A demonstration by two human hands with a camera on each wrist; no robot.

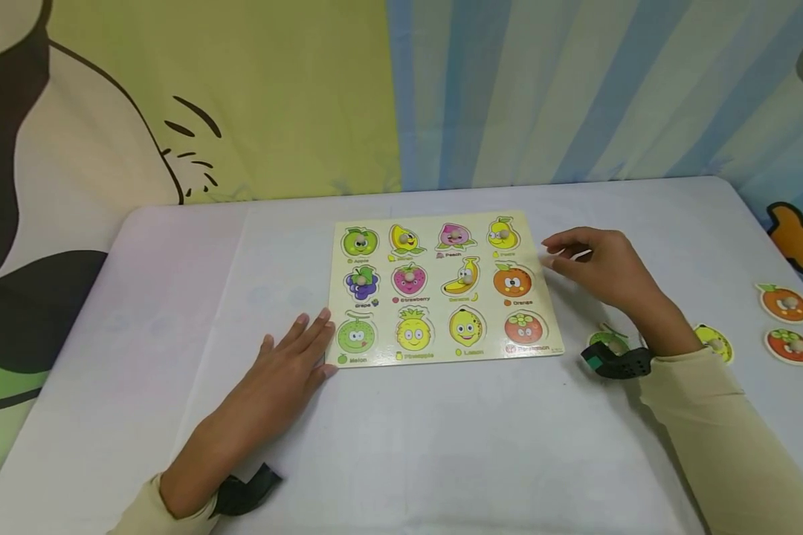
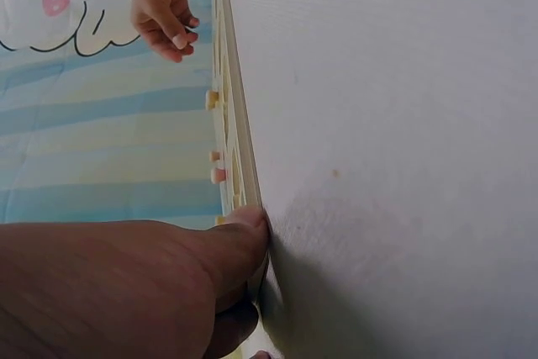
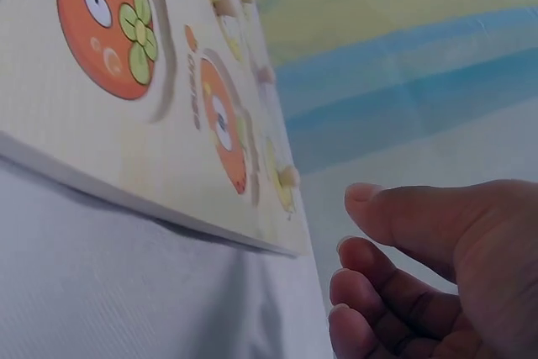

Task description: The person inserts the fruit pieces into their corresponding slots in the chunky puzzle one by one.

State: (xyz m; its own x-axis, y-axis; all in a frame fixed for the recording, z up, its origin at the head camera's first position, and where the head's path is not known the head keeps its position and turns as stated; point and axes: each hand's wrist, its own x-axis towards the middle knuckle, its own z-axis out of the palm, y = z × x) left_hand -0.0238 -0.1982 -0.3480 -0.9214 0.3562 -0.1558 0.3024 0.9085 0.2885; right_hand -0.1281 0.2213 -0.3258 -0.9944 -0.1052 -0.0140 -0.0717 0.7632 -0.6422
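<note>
A wooden fruit knob puzzle board [image 1: 442, 327] lies flat at the middle of the table. Knobbed pieces such as the apple [image 1: 360, 242], grape [image 1: 362, 282] and banana [image 1: 467, 276] sit in its upper two rows. The orange [image 1: 512, 281], melon, pineapple, lemon and persimmon pictures show no knobs. My left hand [image 1: 277, 379] rests at the board's left edge, fingers extended and fingertips touching it. Just off the upper right edge hovers my right hand [image 1: 598, 264], fingers loosely bent, holding nothing. Near the pear piece's knob [image 3: 288, 177] is its thumb in the right wrist view.
Loose on the right lie a melon piece [image 1: 607, 339], partly behind the right wrist strap [image 1: 618, 364], a lemon piece [image 1: 714, 343] partly covered by the sleeve, an orange piece [image 1: 785, 304] and a persimmon piece [image 1: 789, 347]. A printed cloth [image 1: 294, 96] hangs behind the table.
</note>
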